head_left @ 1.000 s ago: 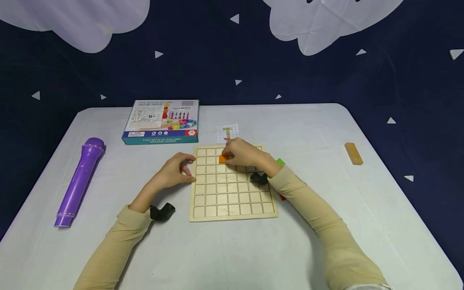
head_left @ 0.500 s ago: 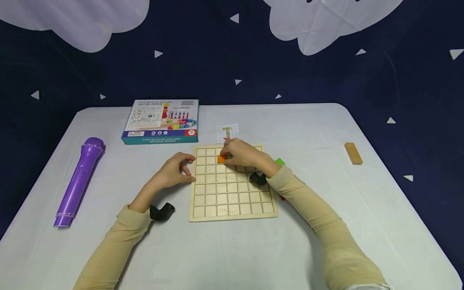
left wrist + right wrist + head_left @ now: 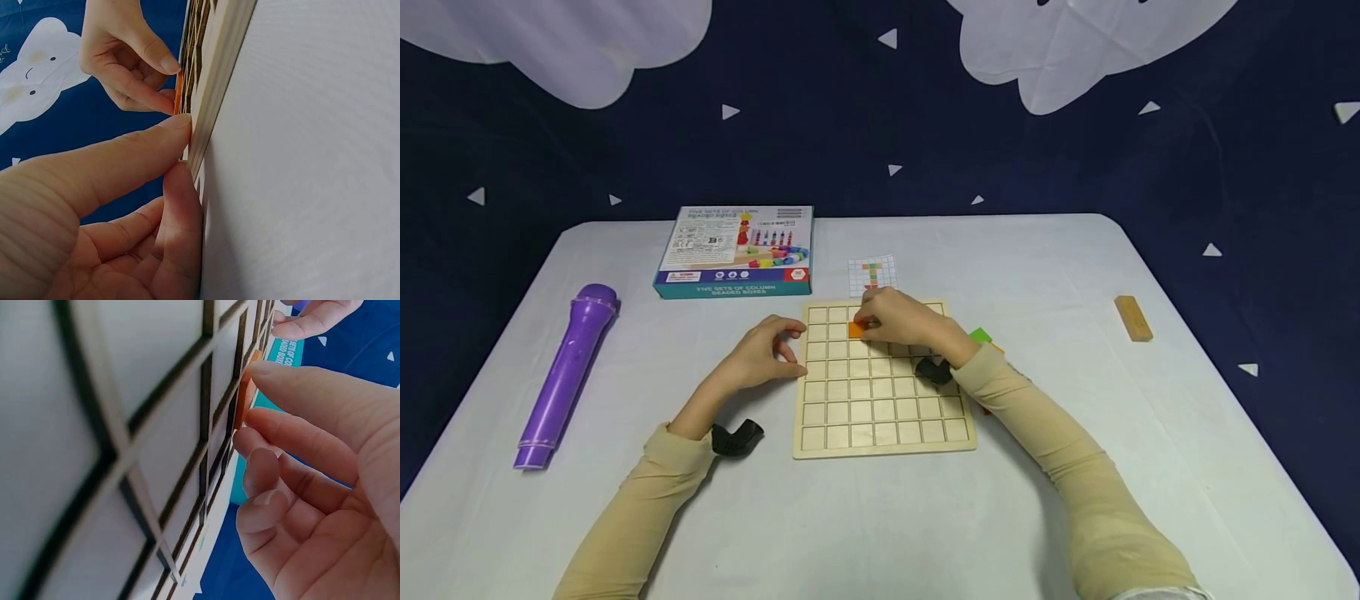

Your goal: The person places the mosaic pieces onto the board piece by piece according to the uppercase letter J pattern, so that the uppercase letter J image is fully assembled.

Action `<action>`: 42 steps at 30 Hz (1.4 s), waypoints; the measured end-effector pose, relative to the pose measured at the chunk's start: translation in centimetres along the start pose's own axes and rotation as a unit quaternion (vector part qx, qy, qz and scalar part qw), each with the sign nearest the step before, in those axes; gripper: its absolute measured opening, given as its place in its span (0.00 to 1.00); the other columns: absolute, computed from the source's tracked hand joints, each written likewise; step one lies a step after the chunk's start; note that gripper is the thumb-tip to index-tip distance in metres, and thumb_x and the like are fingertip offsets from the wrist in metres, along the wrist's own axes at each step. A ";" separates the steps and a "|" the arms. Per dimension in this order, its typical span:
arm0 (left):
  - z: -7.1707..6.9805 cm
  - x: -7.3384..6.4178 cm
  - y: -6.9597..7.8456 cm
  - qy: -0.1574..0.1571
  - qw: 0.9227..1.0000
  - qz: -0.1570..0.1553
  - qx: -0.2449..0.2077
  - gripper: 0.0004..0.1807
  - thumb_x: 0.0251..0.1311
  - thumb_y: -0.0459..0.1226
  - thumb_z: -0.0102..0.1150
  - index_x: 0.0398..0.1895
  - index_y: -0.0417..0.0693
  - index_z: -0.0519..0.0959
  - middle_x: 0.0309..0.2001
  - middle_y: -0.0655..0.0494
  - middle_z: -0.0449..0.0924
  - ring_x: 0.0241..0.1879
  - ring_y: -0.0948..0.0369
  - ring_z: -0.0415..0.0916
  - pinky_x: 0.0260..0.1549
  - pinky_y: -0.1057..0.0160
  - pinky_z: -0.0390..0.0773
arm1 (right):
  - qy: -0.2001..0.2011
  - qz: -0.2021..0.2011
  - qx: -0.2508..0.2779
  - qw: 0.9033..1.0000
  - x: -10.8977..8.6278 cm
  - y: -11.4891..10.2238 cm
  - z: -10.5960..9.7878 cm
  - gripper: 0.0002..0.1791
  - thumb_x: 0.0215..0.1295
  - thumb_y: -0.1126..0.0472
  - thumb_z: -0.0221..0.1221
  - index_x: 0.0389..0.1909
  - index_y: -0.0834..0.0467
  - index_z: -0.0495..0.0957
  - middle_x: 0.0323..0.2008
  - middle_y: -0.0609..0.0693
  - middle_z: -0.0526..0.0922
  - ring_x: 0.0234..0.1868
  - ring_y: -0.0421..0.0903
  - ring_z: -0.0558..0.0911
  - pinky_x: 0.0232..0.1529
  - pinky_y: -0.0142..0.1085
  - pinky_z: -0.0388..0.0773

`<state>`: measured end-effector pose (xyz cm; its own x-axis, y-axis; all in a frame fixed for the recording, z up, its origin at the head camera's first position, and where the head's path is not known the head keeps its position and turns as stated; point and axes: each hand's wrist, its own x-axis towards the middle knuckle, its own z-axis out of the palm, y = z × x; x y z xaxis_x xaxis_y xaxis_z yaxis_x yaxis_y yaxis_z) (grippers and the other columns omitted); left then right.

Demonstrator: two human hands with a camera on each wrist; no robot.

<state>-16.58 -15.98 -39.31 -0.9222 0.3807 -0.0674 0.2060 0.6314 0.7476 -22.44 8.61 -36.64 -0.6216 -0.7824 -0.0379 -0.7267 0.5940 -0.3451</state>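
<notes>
My right hand (image 3: 904, 317) pinches a small orange square tile (image 3: 856, 330) between thumb and fingers over the upper part of a wooden grid board (image 3: 872, 412). In the right wrist view the orange tile (image 3: 247, 394) lies against the grid, its far side partly covered by the fingers. At the board's left edge rests my left hand (image 3: 763, 354), thumb and index finger spread apart and touching the rim. The left wrist view has those fingertips (image 3: 178, 122) against the side of the board (image 3: 219, 78).
Behind the board lies a small pattern card (image 3: 872, 273), partly covered by my right hand. Green (image 3: 981, 335) and other coloured pieces peek out beside my right forearm. A product box (image 3: 735, 254), a purple tube (image 3: 567, 375) and a wooden block (image 3: 1133, 318) lie farther out.
My right hand and the orange tile have shifted very slightly left on the board. The left hand stays at the board's edge.
</notes>
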 end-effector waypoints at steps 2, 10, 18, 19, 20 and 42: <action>0.0 0.0 0.0 0.000 1.000 0.000 0.000 0.34 0.44 0.31 0.70 0.57 0.33 0.69 0.50 0.40 0.71 0.30 0.62 0.75 0.32 0.67 0.68 | 0.003 0.001 0.009 1.000 -0.3 0.1 -0.1 0.12 0.60 0.62 0.61 0.43 0.62 0.83 0.38 0.54 0.81 0.35 0.43 0.76 0.39 0.33 0.75; 0.1 0.0 0.0 0.000 1.000 -0.002 0.002 0.34 0.45 0.32 0.70 0.58 0.33 0.69 0.50 0.40 0.70 0.31 0.62 0.75 0.33 0.66 0.68 | 0.035 0.015 0.036 0.999 -2.4 1.1 -1.0 0.14 0.61 0.64 0.59 0.46 0.65 0.81 0.42 0.57 0.81 0.28 0.42 0.73 0.33 0.32 0.72; 0.0 0.0 -0.2 0.001 1.000 -0.001 0.001 0.33 0.45 0.32 0.69 0.58 0.34 0.69 0.50 0.41 0.71 0.31 0.62 0.75 0.32 0.67 0.68 | 0.050 0.035 0.046 0.997 -4.7 2.2 -1.9 0.13 0.60 0.66 0.60 0.45 0.65 0.81 0.42 0.57 0.82 0.25 0.41 0.69 0.31 0.32 0.68; 0.0 0.0 -0.2 0.000 1.000 -0.002 0.001 0.33 0.45 0.32 0.69 0.58 0.34 0.69 0.50 0.41 0.71 0.31 0.62 0.75 0.32 0.67 0.68 | 0.053 0.037 0.049 0.997 -4.9 2.3 -2.0 0.13 0.60 0.66 0.60 0.45 0.65 0.82 0.42 0.57 0.82 0.25 0.41 0.69 0.31 0.32 0.68; 0.0 0.0 -0.2 0.000 1.000 -0.002 0.001 0.33 0.45 0.32 0.69 0.58 0.34 0.69 0.50 0.41 0.71 0.31 0.62 0.75 0.33 0.67 0.68 | 0.055 0.038 0.050 0.997 -5.2 2.4 -2.0 0.13 0.59 0.66 0.60 0.45 0.65 0.82 0.42 0.57 0.82 0.26 0.42 0.70 0.31 0.32 0.68; 0.2 0.0 -0.4 0.000 1.000 -0.005 -0.008 0.33 0.46 0.32 0.69 0.58 0.34 0.69 0.50 0.41 0.71 0.30 0.64 0.74 0.32 0.68 0.67 | 0.095 0.087 0.032 0.991 -11.9 5.8 -2.1 0.13 0.55 0.67 0.63 0.42 0.63 0.83 0.40 0.55 0.84 0.30 0.43 0.75 0.35 0.35 0.73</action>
<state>-16.64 -16.13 -39.72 -0.9242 0.3747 -0.0740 0.1925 0.6242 0.7572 -19.88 21.71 -36.22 -0.7836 -0.6169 0.0732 -0.5882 0.6989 -0.4070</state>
